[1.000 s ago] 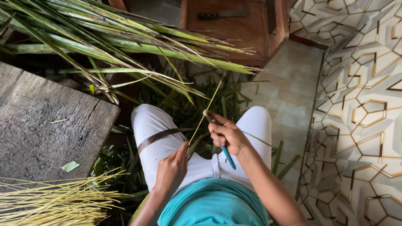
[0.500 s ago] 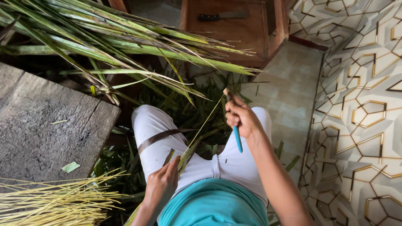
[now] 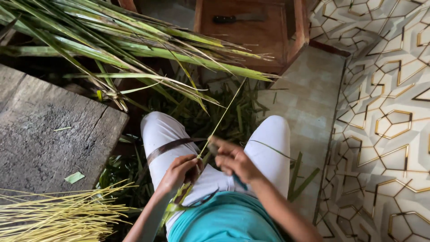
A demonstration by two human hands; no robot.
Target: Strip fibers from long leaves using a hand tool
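Observation:
My left hand (image 3: pixel 179 172) pinches the lower end of a thin pale leaf rib (image 3: pixel 222 115) over my left thigh, with green leaf strips trailing down from it. The rib runs up and to the right toward the pile of palm leaves (image 3: pixel 121 45). My right hand (image 3: pixel 233 160), blurred by motion, is closed on a small knife with a blue handle (image 3: pixel 239 181) and sits just right of the left hand, near the base of the rib. A dark band (image 3: pixel 168 147) lies across my left thigh.
A rough grey slab (image 3: pixel 49 134) is at my left, with a bundle of stripped yellow ribs (image 3: pixel 53 215) at its near end. Green leaf scraps (image 3: pixel 224 112) cover the floor between my knees. A wooden stool with a dark-handled knife (image 3: pixel 237 19) stands ahead. A patterned wall (image 3: pixel 385 112) is at right.
My right hand with the knife came back down from the far end of the rib to its base beside my left hand. My left hand shifted up slightly, still holding the rib.

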